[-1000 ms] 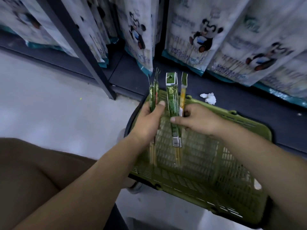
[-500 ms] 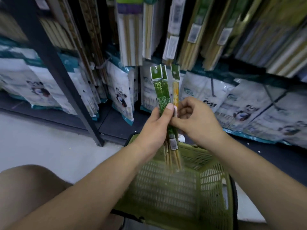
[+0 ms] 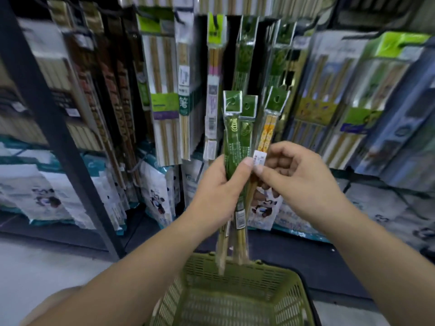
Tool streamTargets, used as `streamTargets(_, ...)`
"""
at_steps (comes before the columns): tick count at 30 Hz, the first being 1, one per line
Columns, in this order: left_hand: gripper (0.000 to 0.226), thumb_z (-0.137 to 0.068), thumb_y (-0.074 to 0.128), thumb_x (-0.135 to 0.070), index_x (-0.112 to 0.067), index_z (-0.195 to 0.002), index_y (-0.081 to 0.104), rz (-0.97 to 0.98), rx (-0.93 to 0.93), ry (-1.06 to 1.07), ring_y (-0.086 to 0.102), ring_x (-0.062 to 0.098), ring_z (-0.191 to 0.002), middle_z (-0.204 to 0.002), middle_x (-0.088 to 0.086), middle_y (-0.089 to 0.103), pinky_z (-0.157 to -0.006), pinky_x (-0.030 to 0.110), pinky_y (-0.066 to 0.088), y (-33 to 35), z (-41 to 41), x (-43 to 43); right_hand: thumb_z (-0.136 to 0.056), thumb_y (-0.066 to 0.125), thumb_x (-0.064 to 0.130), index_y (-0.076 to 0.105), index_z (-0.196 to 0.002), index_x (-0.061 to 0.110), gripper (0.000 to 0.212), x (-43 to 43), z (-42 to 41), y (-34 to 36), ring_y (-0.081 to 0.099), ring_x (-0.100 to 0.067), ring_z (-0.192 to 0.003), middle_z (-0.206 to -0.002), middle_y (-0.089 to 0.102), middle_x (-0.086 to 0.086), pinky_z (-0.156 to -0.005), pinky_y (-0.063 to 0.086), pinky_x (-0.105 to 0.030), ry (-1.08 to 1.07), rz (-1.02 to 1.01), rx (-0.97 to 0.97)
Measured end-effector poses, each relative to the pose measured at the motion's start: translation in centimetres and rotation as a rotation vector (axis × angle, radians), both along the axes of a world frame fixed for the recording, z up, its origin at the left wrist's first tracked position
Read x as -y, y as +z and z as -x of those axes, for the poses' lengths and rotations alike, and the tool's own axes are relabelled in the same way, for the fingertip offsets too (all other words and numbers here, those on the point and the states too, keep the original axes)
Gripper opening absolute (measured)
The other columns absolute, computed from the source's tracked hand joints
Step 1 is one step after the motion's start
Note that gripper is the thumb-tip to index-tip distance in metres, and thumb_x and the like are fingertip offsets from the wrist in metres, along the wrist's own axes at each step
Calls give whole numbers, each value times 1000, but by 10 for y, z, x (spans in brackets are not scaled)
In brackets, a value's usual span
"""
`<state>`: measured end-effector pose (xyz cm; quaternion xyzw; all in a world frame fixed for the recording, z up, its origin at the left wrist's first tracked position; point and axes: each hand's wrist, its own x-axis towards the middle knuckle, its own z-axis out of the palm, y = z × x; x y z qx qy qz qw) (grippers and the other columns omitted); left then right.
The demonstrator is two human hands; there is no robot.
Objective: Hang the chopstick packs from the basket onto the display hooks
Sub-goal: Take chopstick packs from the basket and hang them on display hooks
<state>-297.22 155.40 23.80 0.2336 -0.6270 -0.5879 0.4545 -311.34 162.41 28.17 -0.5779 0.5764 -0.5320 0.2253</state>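
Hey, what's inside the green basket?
Only bare mesh shows inside the basket. Its near end runs out of frame, so that part cannot be seen.

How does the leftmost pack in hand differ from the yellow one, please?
The green pack has a green printed sleeve; the yellow pack shows yellow-patterned sticks. The green pack stands nearly upright in the left hand; the yellow pack leans right, pinched by the right hand. Both have green headers with hang holes.

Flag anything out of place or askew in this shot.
Only the orange-patterned pack stands out: it leans right, away from the two green packs in the left hand, and the right hand pinches it. Nothing looks spilled or damaged.
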Motion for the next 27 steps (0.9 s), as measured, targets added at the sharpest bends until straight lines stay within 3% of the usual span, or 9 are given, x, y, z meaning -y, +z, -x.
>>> streamTargets(3,8,-96,64,-38,-39,-94,72,74,4,-98,77,21,-77,-87,1,79,-66,37,64,28,11,12,-90,75,11,68,-95,21,13,5,14,24,66,-11,-65,-73,68,6,-54,49,-18,-48,34,30)
streamTargets(7,9,-103,61,-23,-18,-111,64,54,-46,-142,74,29,-75,-85,6,75,-70,44,65,50,22,29,-96,69,16,72,-111,26,19,19,26,59,65,-5,-62,-76,72,7,-56,49,-19,-117,114,65)
streamTargets(10,7,-103,61,-21,-17,-109,62,94,-44,-125,75,27,-75,-84,5,75,-68,34,62,56,27,34,-96,70,27,71,-101,30,7,32,30,86,61,1,-55,-67,69,14,-52,46,-12,-189,250,61)
streamTargets(11,7,-103,62,-22,-17,-109,62,106,-46,-119,75,26,-76,-84,5,75,-68,32,62,57,29,34,-96,70,29,71,-95,30,2,36,29,94,60,1,-53,-64,68,13,-51,45,-11,-206,277,51)
streamTargets(19,9,-102,63,-29,-23,-109,64,77,-93,-54,77,24,-84,-89,5,78,-70,35,64,61,38,37,-99,64,33,73,-77,31,24,67,23,113,57,-5,-60,-63,60,9,-56,43,-25,-245,261,119)
streamTargets(24,25,-98,62,-53,-33,-110,72,34,-38,-17,74,11,-103,-107,-9,79,-94,43,55,62,30,49,-99,64,32,70,-69,27,30,78,24,118,54,-3,-55,-59,57,13,-50,42,-16,-305,255,165)
streamTargets(27,36,-93,65,-53,-21,-106,72,-39,-56,-15,75,11,-96,-100,-7,80,-87,41,60,65,26,55,-98,64,31,70,-77,12,29,82,26,118,52,-3,-52,-57,55,10,-46,41,-12,-333,265,170)
